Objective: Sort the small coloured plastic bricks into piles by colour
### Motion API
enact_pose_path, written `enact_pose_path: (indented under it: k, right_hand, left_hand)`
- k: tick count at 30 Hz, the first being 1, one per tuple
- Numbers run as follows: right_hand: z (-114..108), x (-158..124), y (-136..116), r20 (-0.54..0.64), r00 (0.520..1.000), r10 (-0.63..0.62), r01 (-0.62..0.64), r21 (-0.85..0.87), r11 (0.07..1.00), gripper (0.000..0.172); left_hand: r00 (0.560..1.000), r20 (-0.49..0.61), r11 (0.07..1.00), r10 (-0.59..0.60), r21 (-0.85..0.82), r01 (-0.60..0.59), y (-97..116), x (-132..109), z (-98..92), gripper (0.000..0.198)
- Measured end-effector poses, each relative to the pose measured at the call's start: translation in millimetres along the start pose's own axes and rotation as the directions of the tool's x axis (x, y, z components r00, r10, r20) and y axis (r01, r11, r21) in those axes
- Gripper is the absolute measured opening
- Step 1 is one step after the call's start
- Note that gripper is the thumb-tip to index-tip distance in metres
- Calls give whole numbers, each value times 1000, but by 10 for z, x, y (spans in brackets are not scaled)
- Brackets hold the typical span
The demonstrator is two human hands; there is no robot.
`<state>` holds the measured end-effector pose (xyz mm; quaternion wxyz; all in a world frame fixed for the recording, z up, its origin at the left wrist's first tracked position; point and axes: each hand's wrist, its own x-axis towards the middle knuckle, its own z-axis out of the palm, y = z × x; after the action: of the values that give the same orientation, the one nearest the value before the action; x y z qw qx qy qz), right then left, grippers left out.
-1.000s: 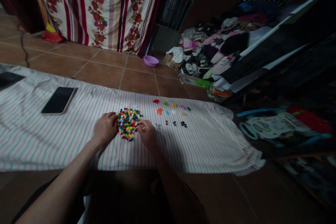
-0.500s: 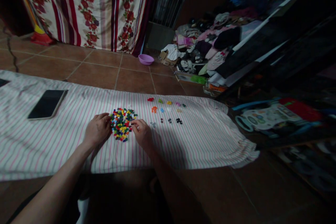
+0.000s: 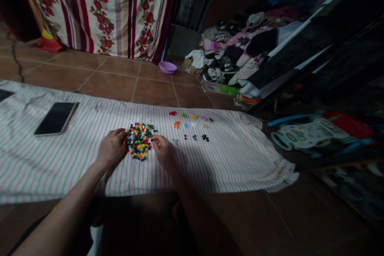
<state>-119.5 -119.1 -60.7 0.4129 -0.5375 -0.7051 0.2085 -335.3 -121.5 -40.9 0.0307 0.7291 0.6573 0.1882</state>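
A round heap of small many-coloured beads (image 3: 139,141) lies on a pink-striped white cloth (image 3: 228,156) spread on the floor. My left hand (image 3: 111,147) rests curled against the heap's left edge. My right hand (image 3: 163,150) sits at its right edge, thumb and fingertips pinched together on something too small to name. To the right, little groups of beads sorted by colour (image 3: 192,127) lie in rows: red, orange, green, yellow, pink, blue and dark ones.
A dark phone (image 3: 56,118) lies face up on the cloth at the left. Beyond are tiled floor, a purple bowl (image 3: 167,67), a floral curtain (image 3: 99,8), a pile of clothes (image 3: 240,56) and a toy (image 3: 303,136) on the right.
The view has shifted a little to the right. Both hands stay at the sides of the bead heap, with only slight finger movement at the right hand.
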Motion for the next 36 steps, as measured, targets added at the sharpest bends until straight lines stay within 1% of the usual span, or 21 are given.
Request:
enact_pose_path:
  k: [8, 14, 18, 22, 24, 26, 30, 32, 36]
  right_hand:
    - [-9, -7, 54, -11, 999, 52, -51, 109, 993, 18]
    - [-39, -7, 39, -15, 996, 91, -88, 172, 981, 17]
    - [-73, -14, -3, -30, 996, 81, -75, 167, 983, 16]
    - [-162, -18, -23, -35, 997, 71, -67, 108, 992, 16]
    - [-232, -9, -9, -55, 997, 56, -52, 72, 996, 17]
    - [-326, 14, 30, -99, 995, 28, -24, 43, 999, 18]
    - [-607, 94, 202, -240, 971, -8, 8, -3, 1000, 19]
    - [-788, 130, 333, -319, 948, 22, -32, -24, 999, 21]
    - [-1149, 151, 617, -450, 881, 145, -200, -76, 977, 25]
  left_hand:
    - [1000, -9, 1000, 5, 6, -5, 22, -4, -22, 39]
    - [1000, -18, 1000, 18, 15, -18, 0, 8, 6, 40]
    - [1000, -17, 1000, 20, 2, -20, -26, 8, 21, 40]
    - [1000, -11, 1000, 28, 6, -28, -27, 6, 14, 40]
    - [1000, -11, 1000, 26, 5, -26, -19, 7, 6, 41]
    - [1000, -14, 1000, 23, 3, -23, -9, 8, -2, 42]
    - [1000, -18, 1000, 16, 5, -16, 4, 12, -15, 42]
    - [1000, -9, 1000, 14, 9, -14, 5, 15, -21, 41]
    - [1000, -12, 1000, 15, 13, -15, -2, 24, -19, 40]
